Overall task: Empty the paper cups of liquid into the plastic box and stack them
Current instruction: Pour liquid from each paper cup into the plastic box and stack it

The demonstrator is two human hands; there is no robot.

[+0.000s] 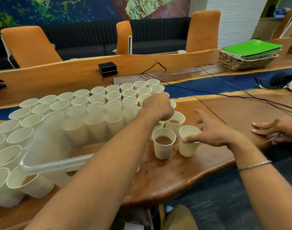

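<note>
Meeting room: orange chairs and a mural wall behind a long brown wooden table (175, 176) with a blue inlaid strip.

Rows of white paper cups (112, 96) stand upright across the left and far side. A clear rectangular plastic box (55, 164) sits among them, its long axis running from near left to far right.

Just beyond the box's right end stands a small cluster. It includes a white paper cup holding brown liquid (163, 146) and, just beside it to the right, a white paper cup with a pale interior (186, 149); its contents cannot be made out.

The left hand (157, 106) reaches over the cluster's far side with fingers curled downward. Whether it holds a cup cannot be told, as its grasp is hidden.

The right hand (215, 132) is spread, thumb resting on the pale cup's near rim, fingers not closed round it.

Judgement: the box lies left of both hands, so any pour travels leftward. The right hand is nearer the cluster's front cups.

Another person's hand (279, 128) rests flat on the table at far right.
</note>
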